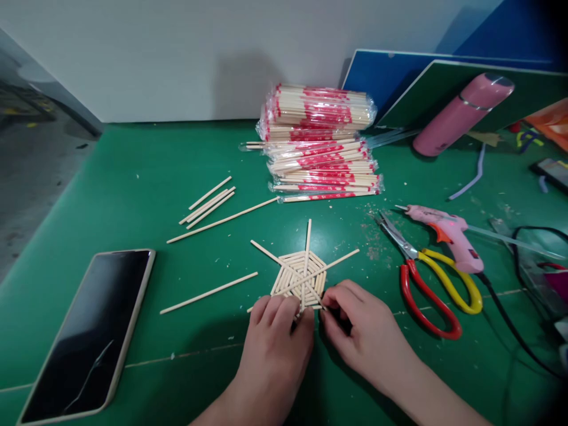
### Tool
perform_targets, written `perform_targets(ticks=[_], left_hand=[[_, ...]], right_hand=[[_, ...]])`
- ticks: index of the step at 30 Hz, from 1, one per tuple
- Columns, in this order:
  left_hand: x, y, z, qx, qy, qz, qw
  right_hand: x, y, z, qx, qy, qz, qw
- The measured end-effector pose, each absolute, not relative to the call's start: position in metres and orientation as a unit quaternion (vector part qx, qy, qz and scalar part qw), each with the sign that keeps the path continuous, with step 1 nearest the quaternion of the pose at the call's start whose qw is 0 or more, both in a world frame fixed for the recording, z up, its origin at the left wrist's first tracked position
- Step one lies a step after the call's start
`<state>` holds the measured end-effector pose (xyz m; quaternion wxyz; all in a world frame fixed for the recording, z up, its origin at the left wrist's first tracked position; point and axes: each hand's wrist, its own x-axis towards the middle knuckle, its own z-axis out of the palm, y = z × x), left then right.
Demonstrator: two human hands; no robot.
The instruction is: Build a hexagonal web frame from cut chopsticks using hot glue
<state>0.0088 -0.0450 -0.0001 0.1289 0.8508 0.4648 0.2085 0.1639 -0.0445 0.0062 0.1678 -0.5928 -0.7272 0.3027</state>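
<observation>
A flat spider-web shape made of chopsticks [305, 272] lies on the green table, its crossed sticks reaching out past rings of short pieces. My left hand [275, 337] is closed at the web's near left edge, fingers curled over the sticks and thumb near the bottom spoke. Closed at the near right edge, my right hand [366, 331] pinches around the end of a crossing stick. A short piece of chopstick [317, 307] shows between my hands. My fingers hide part of the near side.
Loose chopsticks [208, 293] and several cut pieces [207, 206] lie left of centre. Wrapped chopsticks [323, 160] are piled behind. On the right are scissors [415, 254], a pink glue gun [448, 234] with a cord and a pink flask [461, 115]. A phone [89, 337] lies left.
</observation>
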Motion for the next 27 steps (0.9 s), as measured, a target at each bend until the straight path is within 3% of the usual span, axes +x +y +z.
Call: perform_targets(ticks=[20,27], left_hand=[[0.020,-0.042,0.010,0.871,0.483,0.072,0.054],[0.023,-0.033,0.018,0.882,0.469,0.017,0.053]], right_hand=[[0.190,-0.059,0.020,-0.615,-0.692,0.290,0.242],[0.258,-0.056,0.016,-0.743,-0.577,0.154,0.302]])
